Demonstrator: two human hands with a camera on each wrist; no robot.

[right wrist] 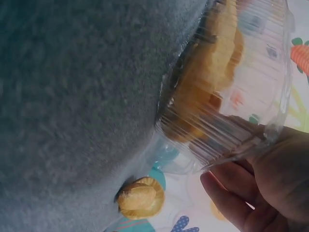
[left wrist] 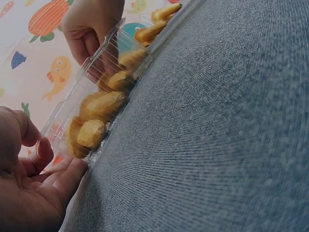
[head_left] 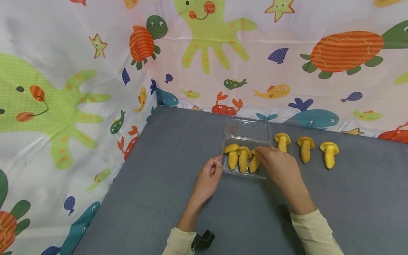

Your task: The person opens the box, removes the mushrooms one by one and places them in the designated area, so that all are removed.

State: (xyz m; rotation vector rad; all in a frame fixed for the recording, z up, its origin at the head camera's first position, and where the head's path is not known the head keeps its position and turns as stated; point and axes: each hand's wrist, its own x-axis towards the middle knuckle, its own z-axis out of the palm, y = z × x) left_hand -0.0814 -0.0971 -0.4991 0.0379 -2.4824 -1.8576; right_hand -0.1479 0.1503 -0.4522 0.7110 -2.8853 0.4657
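A clear plastic clamshell container (head_left: 244, 174) lies with its lid folded back on the grey table. Inside it are three yellow mushrooms, the left mushroom (head_left: 232, 161), the middle mushroom (head_left: 243, 163) and the right mushroom (head_left: 254, 164), side by side with caps toward the back. My left hand (head_left: 208, 179) grips the container's left rim; in the left wrist view its fingers (left wrist: 72, 176) touch the plastic wall. Reaching over the right wall, my right hand (head_left: 280, 168) pinches the right mushroom near its cap. Its fingertips are partly hidden behind ribbed plastic in the right wrist view.
Right of the container, three more yellow mushrooms lie in a row: one partly behind my right hand (head_left: 282, 141), another mushroom (head_left: 305, 148) and a third mushroom (head_left: 329, 154). A sea-animal printed cloth (head_left: 204, 92) hangs behind and at left of the grey table (head_left: 153, 184).
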